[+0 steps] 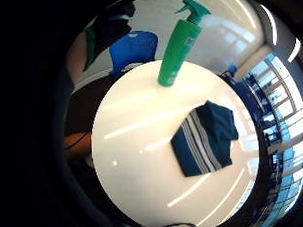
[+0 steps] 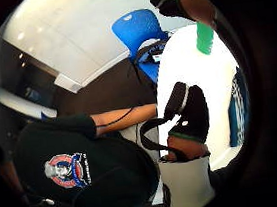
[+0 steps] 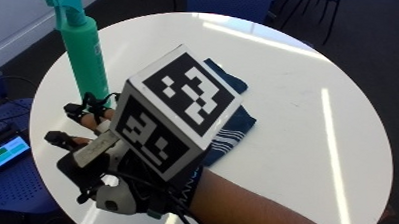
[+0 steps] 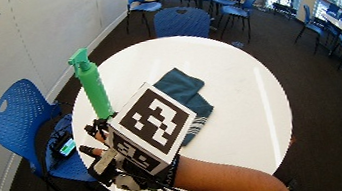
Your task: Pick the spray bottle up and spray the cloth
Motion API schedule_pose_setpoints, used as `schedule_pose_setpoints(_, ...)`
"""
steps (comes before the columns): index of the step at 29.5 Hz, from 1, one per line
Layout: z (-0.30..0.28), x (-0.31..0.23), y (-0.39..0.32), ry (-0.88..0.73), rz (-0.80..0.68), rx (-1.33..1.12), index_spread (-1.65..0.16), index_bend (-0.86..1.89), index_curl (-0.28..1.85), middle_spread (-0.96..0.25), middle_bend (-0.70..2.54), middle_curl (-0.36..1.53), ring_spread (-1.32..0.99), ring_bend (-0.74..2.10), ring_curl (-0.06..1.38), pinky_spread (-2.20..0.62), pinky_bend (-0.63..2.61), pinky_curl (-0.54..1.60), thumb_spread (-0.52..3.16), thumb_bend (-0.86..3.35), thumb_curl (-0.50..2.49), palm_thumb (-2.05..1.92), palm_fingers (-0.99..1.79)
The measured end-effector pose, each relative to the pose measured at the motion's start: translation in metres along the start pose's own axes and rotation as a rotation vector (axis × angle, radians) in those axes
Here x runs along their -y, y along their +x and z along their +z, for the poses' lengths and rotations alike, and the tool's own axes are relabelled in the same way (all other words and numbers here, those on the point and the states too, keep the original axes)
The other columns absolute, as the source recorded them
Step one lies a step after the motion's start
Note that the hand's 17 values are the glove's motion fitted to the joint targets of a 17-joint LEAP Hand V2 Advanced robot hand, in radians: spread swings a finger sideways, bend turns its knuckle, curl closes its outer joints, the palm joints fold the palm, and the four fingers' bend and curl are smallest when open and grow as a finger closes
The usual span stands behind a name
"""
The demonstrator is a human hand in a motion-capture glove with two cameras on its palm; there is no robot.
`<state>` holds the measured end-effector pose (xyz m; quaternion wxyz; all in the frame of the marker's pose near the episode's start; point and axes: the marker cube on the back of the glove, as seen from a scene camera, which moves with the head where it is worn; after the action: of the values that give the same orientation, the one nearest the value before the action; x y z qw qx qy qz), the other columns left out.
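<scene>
Gloved right hand (image 3: 101,153) hovers over table, fingers spread, empty; spray bottle (image 3: 84,50) just ahead, cloth (image 3: 229,124) beside.

one spray bottle (image 3: 82,53), one cloth (image 1: 205,137), perhaps folded

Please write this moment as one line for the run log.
phase: reaching | right hand: near spray bottle, not holding | spray bottle: upright on table | cloth: folded, beside bottle

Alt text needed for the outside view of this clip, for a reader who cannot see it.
A gloved right hand reaches over a round white table toward an upright green spray bottle, not yet gripping it. A folded blue striped cloth lies beside the bottle.
</scene>
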<state>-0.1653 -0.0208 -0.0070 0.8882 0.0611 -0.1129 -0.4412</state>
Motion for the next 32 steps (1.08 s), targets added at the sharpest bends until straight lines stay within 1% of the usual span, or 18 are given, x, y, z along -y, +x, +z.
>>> schedule_pose_setpoints(10, -0.014, 0.026, 0.025, 0.027, 0.072, 0.032, -0.46, 0.19, 0.38, -0.11, 0.18, 0.33, -0.06, 0.28, 0.33, 0.21, 0.16, 0.22, 1.18, -0.01, 0.82, 0.76, 0.58)
schedule_pose_setpoints(18, -0.017, 0.034, 0.029, 0.033, 0.078, -0.004, -0.46, 0.19, 0.38, -0.11, 0.18, 0.33, -0.07, 0.29, 0.33, 0.21, 0.16, 0.23, 1.17, -0.01, 0.81, 0.77, 0.59)
schedule_pose_setpoints(32, -0.027, 0.033, 0.022, 0.066, 0.059, -0.040, -0.46, 0.19, 0.38, -0.11, 0.19, 0.33, -0.07, 0.28, 0.33, 0.21, 0.15, 0.23, 1.16, -0.01, 0.78, 0.77, 0.59)
